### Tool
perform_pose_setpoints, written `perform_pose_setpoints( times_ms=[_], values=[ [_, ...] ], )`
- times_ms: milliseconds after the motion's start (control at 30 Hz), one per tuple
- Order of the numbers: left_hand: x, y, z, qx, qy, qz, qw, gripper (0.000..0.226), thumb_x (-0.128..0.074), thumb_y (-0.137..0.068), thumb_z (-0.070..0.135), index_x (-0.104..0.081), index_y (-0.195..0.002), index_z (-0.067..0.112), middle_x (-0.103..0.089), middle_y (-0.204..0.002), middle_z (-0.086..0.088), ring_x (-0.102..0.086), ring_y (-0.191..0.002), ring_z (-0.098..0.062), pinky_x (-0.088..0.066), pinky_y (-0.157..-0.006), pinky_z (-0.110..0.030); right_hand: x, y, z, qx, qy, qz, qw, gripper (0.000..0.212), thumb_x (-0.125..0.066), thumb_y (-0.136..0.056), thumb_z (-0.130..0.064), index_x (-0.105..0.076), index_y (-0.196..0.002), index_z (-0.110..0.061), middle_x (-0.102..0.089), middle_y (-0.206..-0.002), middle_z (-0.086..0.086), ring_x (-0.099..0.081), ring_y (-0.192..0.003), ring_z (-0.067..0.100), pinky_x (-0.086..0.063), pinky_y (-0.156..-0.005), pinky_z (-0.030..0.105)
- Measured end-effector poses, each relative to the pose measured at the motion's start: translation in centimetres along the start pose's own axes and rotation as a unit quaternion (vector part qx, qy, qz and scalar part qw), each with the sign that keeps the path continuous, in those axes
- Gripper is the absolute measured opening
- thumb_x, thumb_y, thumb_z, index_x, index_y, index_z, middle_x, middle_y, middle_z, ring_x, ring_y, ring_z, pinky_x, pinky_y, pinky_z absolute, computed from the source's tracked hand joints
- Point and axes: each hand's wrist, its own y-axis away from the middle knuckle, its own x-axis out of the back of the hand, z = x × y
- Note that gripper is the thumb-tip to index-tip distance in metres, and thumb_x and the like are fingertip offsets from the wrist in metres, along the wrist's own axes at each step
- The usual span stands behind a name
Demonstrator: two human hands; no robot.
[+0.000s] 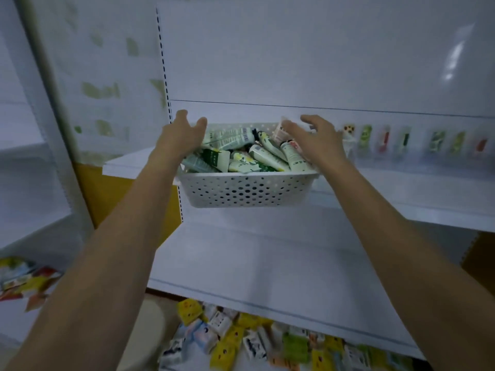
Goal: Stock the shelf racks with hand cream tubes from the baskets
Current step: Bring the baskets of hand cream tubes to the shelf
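Reaching for the white perforated basket (241, 188) on the upper shelf (401, 202) | our left hand (182, 135) spread at its left rim, right hand (318, 140) spread over its hand cream tubes (241, 153), pinching none | racked tubes (401, 141) stand rightward; basket heaped, so we judge most stocking remains.

A white perforated basket (246, 189), heaped with jumbled green-and-white hand cream tubes (242, 154), juts over the front edge of the shelf (401, 190).

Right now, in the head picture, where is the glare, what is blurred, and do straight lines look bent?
Head view: dim, bluish light overall; a white glare streak on the back panel at upper right; in the same view the standing tubes at right are smeared, the basket fairly sharp; the slotted upright at left looks bowed by the wide angle.
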Motion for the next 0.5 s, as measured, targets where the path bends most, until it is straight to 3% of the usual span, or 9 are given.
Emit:
perform_pose_setpoints(
  times_ms=[267, 500],
  values=[
    [-3.2, -6.8, -1.7, 0.062, -0.047, 0.001, 0.997, 0.064, -0.033, -0.097, 0.045, -0.015, -0.147, 0.011, -0.027, -0.149, -0.021, -0.03, -0.135, -0.037, -0.028, -0.107, -0.044, -5.1, -8.2, 2.3, 0.005, 0.026, -0.084, 0.996, 0.066, -0.055, -0.084, -0.056, -0.043, -0.136, -0.019, -0.042, -0.143, 0.002, -0.042, -0.129, 0.021, -0.035, -0.098, 0.033],
    [-3.6, -11.6, -2.9, 0.101, -0.051, -0.009, 0.994, 0.068, -0.031, -0.096, 0.048, -0.013, -0.148, 0.006, -0.021, -0.152, -0.02, -0.024, -0.139, -0.035, -0.023, -0.11, -0.044, -9.9, -14.1, 3.6, -0.005, 0.116, -0.12, 0.986, 0.073, -0.046, -0.085, -0.064, -0.042, -0.138, -0.014, -0.042, -0.143, 0.005, -0.042, -0.129, 0.023, -0.037, -0.097, 0.037]
  ],
)
